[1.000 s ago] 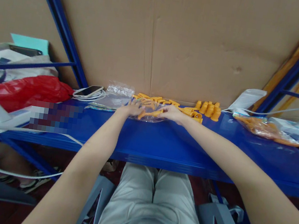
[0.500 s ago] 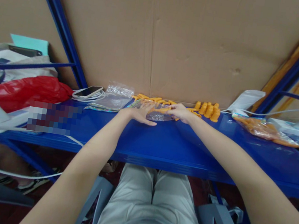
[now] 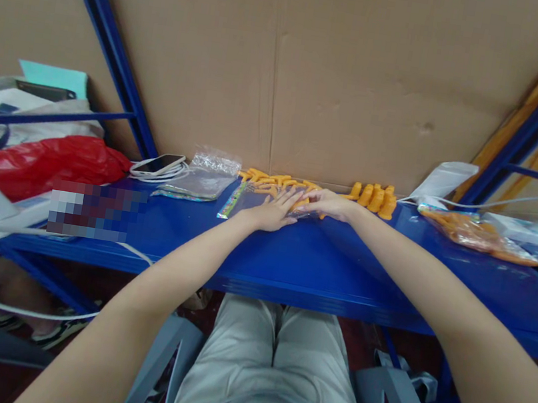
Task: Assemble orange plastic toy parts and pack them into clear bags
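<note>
A clear plastic bag (image 3: 255, 201) with a colourful printed strip along its left end lies flat on the blue shelf. My left hand (image 3: 273, 215) rests on its right part, palm down, with fingers stretched out. From the right, my right hand (image 3: 328, 203) reaches in, its fingers closed on an orange plastic piece (image 3: 301, 205) at the bag's right end. Part of that piece is hidden by the fingers. Just behind the bag is a row of loose orange pieces (image 3: 279, 180). Several orange cup-like pieces (image 3: 374, 198) stand grouped beyond my right wrist.
Left of the bag are a stack of clear bags (image 3: 201, 181), a phone (image 3: 166, 164) on a coiled white cable and a red plastic bag (image 3: 53, 159). A filled bag of orange pieces (image 3: 476, 234) and a white power strip (image 3: 537, 233) lie right. Cardboard (image 3: 319, 67) walls the back.
My left hand has slid right, toward my right hand, and now lies flatter. The bag's printed left end has come into view and the bag lies flatter. My right hand has barely moved.
</note>
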`<state>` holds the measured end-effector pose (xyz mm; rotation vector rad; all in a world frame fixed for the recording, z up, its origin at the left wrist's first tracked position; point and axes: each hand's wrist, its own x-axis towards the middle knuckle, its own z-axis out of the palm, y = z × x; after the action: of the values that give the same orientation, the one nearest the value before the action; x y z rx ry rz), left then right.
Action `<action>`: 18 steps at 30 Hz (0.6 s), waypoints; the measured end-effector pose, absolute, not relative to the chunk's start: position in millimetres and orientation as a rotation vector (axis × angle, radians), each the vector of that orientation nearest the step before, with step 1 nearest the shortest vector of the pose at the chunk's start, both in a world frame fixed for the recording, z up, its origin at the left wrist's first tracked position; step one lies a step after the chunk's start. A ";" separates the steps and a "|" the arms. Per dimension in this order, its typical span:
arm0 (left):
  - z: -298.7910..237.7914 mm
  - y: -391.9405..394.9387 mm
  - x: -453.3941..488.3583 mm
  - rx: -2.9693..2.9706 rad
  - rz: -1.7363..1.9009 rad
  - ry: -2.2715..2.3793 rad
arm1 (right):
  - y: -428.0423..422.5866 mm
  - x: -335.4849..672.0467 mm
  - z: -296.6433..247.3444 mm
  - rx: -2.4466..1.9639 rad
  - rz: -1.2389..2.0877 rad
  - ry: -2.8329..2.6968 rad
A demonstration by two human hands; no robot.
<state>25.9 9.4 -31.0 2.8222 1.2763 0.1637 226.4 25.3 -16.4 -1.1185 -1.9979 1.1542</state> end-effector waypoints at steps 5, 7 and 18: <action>-31.1 14.6 22.6 2.867 0.236 1.227 | 27.0 220.3 -16.8 -1.110 1.390 -1.969; -30.7 16.3 21.0 2.885 0.265 1.229 | 26.9 216.5 -16.6 -1.101 1.463 -1.936; -29.3 17.0 24.3 2.955 0.705 1.705 | 27.9 201.1 -3.0 -0.927 1.200 -1.863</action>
<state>24.3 17.0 -29.3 2.9551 1.7051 0.7048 201.1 27.9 -3.0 -0.9269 -1.8631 1.1997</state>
